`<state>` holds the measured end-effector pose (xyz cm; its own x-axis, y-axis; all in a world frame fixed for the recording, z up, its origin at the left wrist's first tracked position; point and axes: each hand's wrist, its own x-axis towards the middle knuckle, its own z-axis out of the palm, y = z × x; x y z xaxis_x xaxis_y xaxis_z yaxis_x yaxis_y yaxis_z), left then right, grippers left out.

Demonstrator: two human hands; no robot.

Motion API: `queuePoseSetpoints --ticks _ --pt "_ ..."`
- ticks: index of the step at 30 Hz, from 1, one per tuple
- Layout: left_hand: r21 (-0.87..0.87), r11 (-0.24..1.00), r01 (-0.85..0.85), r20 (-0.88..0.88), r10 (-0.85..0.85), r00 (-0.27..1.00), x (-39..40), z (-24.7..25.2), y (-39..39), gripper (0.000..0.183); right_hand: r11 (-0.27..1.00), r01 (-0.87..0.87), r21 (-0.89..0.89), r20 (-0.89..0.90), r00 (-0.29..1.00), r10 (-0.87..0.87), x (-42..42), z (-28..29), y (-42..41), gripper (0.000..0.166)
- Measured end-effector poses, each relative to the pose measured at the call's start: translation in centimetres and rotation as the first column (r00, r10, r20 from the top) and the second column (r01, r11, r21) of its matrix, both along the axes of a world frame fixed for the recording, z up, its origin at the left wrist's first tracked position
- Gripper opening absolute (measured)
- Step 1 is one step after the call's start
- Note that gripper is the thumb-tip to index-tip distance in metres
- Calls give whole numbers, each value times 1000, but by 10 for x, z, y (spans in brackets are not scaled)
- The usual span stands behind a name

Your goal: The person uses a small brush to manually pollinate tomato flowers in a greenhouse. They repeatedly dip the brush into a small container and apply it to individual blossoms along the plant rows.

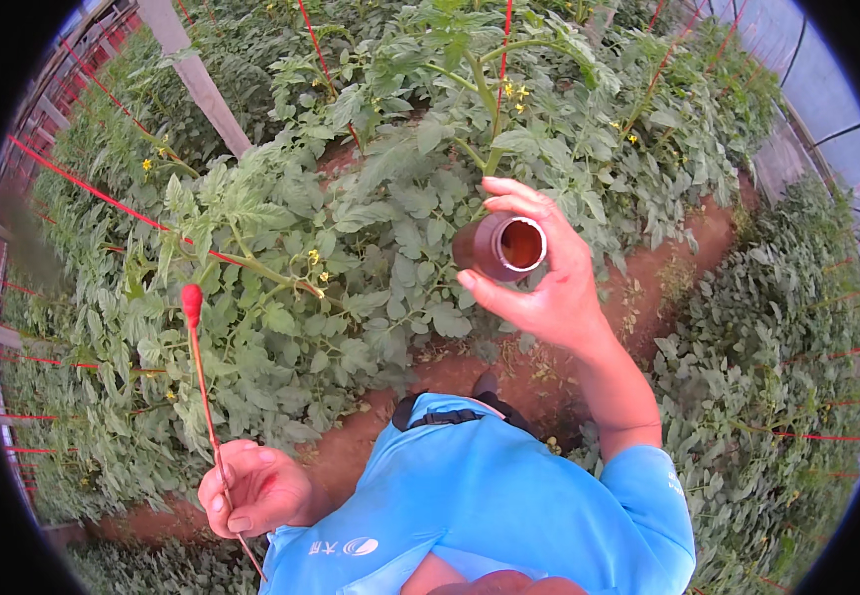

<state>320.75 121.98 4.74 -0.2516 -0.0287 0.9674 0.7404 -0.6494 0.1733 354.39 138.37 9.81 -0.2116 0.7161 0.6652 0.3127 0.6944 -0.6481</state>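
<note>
In my left hand (259, 487) is a thin reddish-brown stick (207, 401), pinched between thumb and fingers. It stands tilted, and its upper end carries a rounded swab tip (192, 303) soaked bright red. My right hand (549, 275) grips a small brown bottle (482, 248), thumb on one side and fingers on the other. The bottle's uncapped mouth faces me, and reddish-brown liquid (522, 245) shows inside. Just beyond the bottle rises the thick stem of a tomato plant (486, 97) with yellow flowers (515, 93). Red stains mark both hands.
Leafy tomato plants (415, 245) hang along red strings (117, 202) ahead and to the left. Another row of plants (765, 357) grows to my right, past a bare soil path (668, 290). A grey post (199, 82) leans at upper left; plastic greenhouse sheeting (835, 89) is at far right.
</note>
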Motion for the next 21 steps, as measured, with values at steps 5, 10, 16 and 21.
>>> queuePoseSetpoints --ticks 5,10,16,21 --pt "-189 946 262 15 -264 964 55 7 44 35 987 161 16 13 987 -161 69 14 31 60" --pt "-347 863 366 143 -337 931 121 18 104 26 991 96 -99 68 994 -89 96 -15 63 55" --pt "-405 867 289 94 -275 957 161 22 144 25 984 -31 -173 87 995 47 102 -41 66 55" --pt "-369 883 289 121 -262 957 168 19 149 22 981 -57 -186 107 991 78 102 -56 67 61"
